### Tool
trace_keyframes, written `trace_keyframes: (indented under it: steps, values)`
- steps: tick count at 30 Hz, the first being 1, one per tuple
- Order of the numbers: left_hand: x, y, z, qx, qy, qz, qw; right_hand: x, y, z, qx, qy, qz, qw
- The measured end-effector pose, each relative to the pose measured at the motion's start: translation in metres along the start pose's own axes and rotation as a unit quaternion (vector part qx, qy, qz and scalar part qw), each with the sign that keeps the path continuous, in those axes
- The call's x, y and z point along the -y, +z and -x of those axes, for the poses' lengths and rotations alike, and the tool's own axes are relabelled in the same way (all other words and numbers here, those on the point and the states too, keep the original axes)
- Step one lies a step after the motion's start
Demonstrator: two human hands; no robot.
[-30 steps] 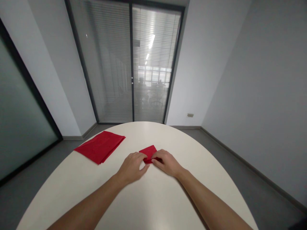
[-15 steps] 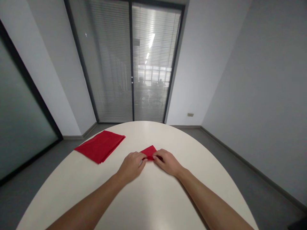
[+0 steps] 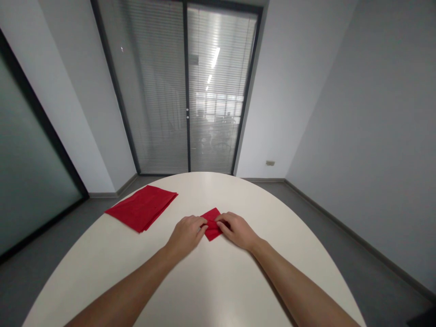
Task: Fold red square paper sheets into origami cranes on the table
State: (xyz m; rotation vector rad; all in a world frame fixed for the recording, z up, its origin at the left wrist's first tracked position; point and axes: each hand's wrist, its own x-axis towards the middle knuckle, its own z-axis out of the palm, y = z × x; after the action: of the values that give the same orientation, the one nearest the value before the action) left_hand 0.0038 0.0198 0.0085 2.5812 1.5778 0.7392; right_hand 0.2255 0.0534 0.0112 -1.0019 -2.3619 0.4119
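Note:
A small folded red sheet [image 3: 213, 233], thin like paper or cloth, lies near the middle of the table between my two hands. One corner points away from me and another toward me, with a fold across its middle. My left hand [image 3: 186, 232] grips the left side of it between thumb and fingers. On the right side, the bent fingers and thumb of my right hand [image 3: 237, 230] pinch it at the fold. My fingers cover both side corners.
A stack of larger red sheets [image 3: 142, 209] lies on the left part of the round white table [image 3: 204, 290]. Beyond the table's far edge stand glass panels with blinds [image 3: 214, 136] and a white wall [image 3: 289, 91].
A red flap has come down toward me, so a near corner now shows below my fingers. My hands have barely moved.

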Motion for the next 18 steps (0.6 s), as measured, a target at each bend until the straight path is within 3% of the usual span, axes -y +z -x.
trace_keyframes:
  steps: [7,18]
  values:
    - [-0.0003,0.0007,0.0001,-0.01,-0.059,0.032,0.998,-0.0034,0.0027,0.0022,-0.018,0.029,0.006,0.999]
    - [0.0017,0.0043,0.0022,-0.019,-0.049,0.051,0.997,-0.0038,0.0024,0.0001,-0.013,0.009,0.002,1.0]
